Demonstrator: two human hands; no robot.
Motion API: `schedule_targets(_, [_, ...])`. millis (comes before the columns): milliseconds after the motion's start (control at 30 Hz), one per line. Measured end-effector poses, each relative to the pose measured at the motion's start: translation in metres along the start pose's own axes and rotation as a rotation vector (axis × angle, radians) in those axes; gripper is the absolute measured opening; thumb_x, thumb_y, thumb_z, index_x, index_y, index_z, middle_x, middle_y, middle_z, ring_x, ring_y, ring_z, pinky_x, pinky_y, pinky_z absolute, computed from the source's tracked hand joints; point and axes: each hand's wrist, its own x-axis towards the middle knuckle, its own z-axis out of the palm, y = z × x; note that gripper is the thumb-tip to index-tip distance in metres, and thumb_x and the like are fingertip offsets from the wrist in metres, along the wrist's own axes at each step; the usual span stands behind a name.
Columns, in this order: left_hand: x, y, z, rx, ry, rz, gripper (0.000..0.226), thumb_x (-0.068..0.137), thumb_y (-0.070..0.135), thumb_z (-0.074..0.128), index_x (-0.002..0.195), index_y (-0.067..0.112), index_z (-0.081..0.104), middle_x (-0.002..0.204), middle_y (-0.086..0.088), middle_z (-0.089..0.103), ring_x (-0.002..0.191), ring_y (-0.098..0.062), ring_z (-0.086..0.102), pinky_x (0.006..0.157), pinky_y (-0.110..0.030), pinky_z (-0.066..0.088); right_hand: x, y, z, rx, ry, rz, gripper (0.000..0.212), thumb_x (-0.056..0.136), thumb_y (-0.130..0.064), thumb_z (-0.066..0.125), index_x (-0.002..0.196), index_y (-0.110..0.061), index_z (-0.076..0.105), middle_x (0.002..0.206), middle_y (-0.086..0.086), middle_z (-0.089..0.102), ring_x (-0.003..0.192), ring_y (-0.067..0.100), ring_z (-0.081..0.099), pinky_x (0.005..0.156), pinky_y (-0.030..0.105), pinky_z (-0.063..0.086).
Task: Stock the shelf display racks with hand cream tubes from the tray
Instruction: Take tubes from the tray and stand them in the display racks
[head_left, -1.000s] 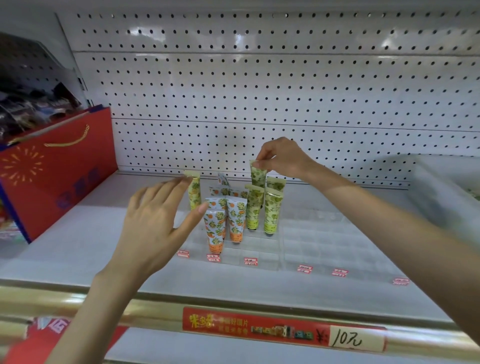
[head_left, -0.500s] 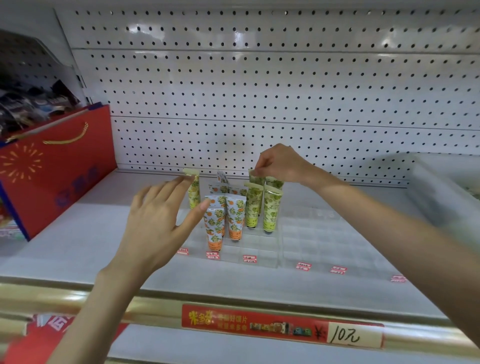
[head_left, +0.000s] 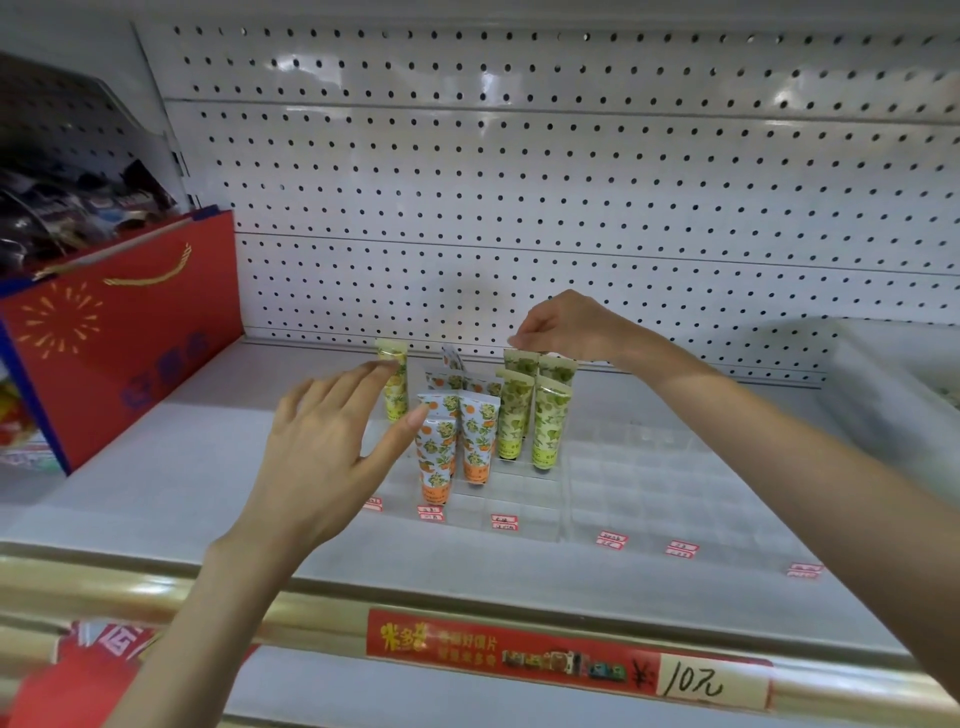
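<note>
On the shelf (head_left: 156, 467), in front of the white pegboard (head_left: 519, 182), a clear display rack (head_left: 524, 499) with small square compartments holds the hand cream tubes upright, caps down.

- Four green tubes (head_left: 550, 431) stand two by two in the right part of the rack.
- Orange-patterned tubes (head_left: 480, 441) stand just to their left, two in front and more behind them.
- One yellow tube (head_left: 392, 384) stands alone at the rear left.
- A second rack (head_left: 649, 467) of the same clear type sits just to the right of the first.

Right hand (head_left: 566, 327): positioned above the rear of the green group, fingers curled downward. Its fingertips (head_left: 513, 342) pinch the crimped top edge of the rear green tube (head_left: 519, 361), which stands in a rear compartment beside its neighbour.

Left hand (head_left: 322, 447): released, fingers straight and slightly spread, palm facing the rack, holding nothing. It hovers in front of the rack's left side. The thumb tip lies near the top of the front orange-patterned tube, and the index tip overlaps the yellow tube in this view; contact cannot be determined.

The tray (head_left: 883, 395) appears as a blurred pale container at the right end of the shelf, well apart from both hands.

A red gift bag (head_left: 119, 353) stands at the left end of the shelf. Small red price labels (head_left: 504, 522) line the front of both racks. A red price strip (head_left: 566, 660) runs along the shelf's front rail.
</note>
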Motion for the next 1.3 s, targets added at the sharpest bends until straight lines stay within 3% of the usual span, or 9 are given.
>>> schedule_targets(67, [-0.001,-0.002,0.0,-0.004,0.0,-0.007,0.071,0.088,0.066,0.019,0.131,0.019,0.05,0.132,0.001,0.054,0.118,-0.021,0.048,0.102,-0.037,0.028,0.006,-0.007,0.001,-0.006,0.011,-0.022,0.024,0.09,-0.029,0.061,0.101,-0.009,0.067,0.109,0.007,0.066,0.103,0.02,0.059,0.077,0.024,0.042])
schedule_targets(233, [-0.003,-0.008,0.0,-0.016,0.009,-0.018,0.072,0.089,0.067,0.015,0.131,0.02,0.05,0.131,0.002,0.055,0.117,-0.019,0.049,0.101,-0.035,0.028,0.027,-0.033,0.013,-0.047,-0.042,-0.083,0.023,0.092,-0.027,0.058,0.106,-0.01,0.065,0.113,0.004,0.064,0.102,0.016,0.057,0.082,0.023,0.039])
schedule_targets(467, [-0.006,-0.015,-0.002,-0.035,0.022,-0.04,0.075,0.088,0.07,0.011,0.133,0.023,0.048,0.132,0.004,0.054,0.118,-0.018,0.047,0.102,-0.035,0.028,0.059,-0.053,0.038,-0.128,-0.177,0.031,0.038,0.091,-0.031,0.06,0.1,0.004,0.068,0.102,0.014,0.07,0.091,0.024,0.069,0.085,0.029,0.051])
schedule_targets(600, [-0.007,-0.019,-0.003,-0.034,0.012,-0.048,0.078,0.086,0.071,0.009,0.134,0.023,0.047,0.133,0.003,0.053,0.121,-0.018,0.046,0.103,-0.034,0.026,0.06,-0.06,0.034,-0.113,-0.202,0.056,0.024,0.09,-0.013,0.061,0.102,0.006,0.068,0.103,0.016,0.069,0.069,0.018,0.066,0.089,0.028,0.051])
schedule_targets(767, [-0.007,-0.02,-0.004,-0.046,0.009,-0.045,0.079,0.086,0.071,0.007,0.135,0.022,0.047,0.134,0.003,0.053,0.121,-0.019,0.047,0.103,-0.035,0.026,0.053,-0.062,0.025,-0.113,-0.259,0.062,0.017,0.09,-0.008,0.059,0.101,0.002,0.067,0.112,0.017,0.067,0.069,0.017,0.065,0.09,0.026,0.048])
schedule_targets(1067, [-0.008,-0.019,-0.007,-0.074,0.007,-0.041,0.071,0.087,0.066,0.013,0.137,0.025,0.043,0.136,0.005,0.05,0.123,-0.016,0.043,0.105,-0.032,0.023,0.05,-0.062,0.035,-0.137,-0.207,0.054,0.034,0.097,-0.028,0.048,0.1,-0.001,0.068,0.104,0.011,0.066,0.091,0.025,0.068,0.065,0.018,0.042])
schedule_targets(1300, [-0.012,-0.021,-0.008,-0.078,0.006,-0.05,0.079,0.085,0.071,0.007,0.136,0.024,0.044,0.136,0.004,0.051,0.124,-0.017,0.044,0.106,-0.034,0.024,0.048,-0.054,0.033,-0.108,-0.122,0.046,0.026,0.093,-0.021,0.057,0.083,0.0,0.068,0.094,0.013,0.07,0.067,0.019,0.067,0.075,0.021,0.048])
